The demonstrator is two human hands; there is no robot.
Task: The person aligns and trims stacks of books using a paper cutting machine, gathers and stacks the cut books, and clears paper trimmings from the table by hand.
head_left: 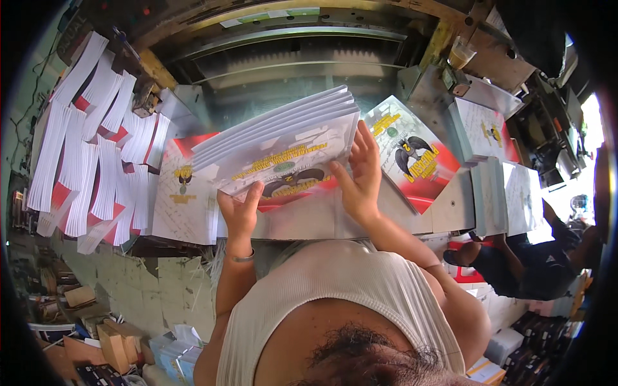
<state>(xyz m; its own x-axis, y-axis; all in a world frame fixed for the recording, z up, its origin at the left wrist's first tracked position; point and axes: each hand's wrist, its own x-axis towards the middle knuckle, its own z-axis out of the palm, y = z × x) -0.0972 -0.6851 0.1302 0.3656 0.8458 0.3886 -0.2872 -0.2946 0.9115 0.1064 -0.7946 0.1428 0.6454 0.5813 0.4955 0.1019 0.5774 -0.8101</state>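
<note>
A small stack of booklets (pixel 277 151) with white, red and yellow covers is held up over a metal work surface (pixel 302 222), tilted, its page edges facing up and away. My left hand (pixel 239 215) grips its near left corner, thumb on the front cover. At the right end my right hand (pixel 360 177) grips the stack, thumb in front and fingers behind the edge. A further booklet (pixel 418 154) with a black bird emblem lies face up, turned at an angle, right of my right hand. More booklets (pixel 183 202) lie left of my left hand, partly covered by the held stack.
Tall piles of booklets (pixel 84 148) crowd the far left. Other stacks (pixel 483 132) stand at the right. Behind the surface is a wide machine opening with a metal bar (pixel 290 35). A glass with a brown drink (pixel 460 55) stands back right. Another person (pixel 537 260) is at the right.
</note>
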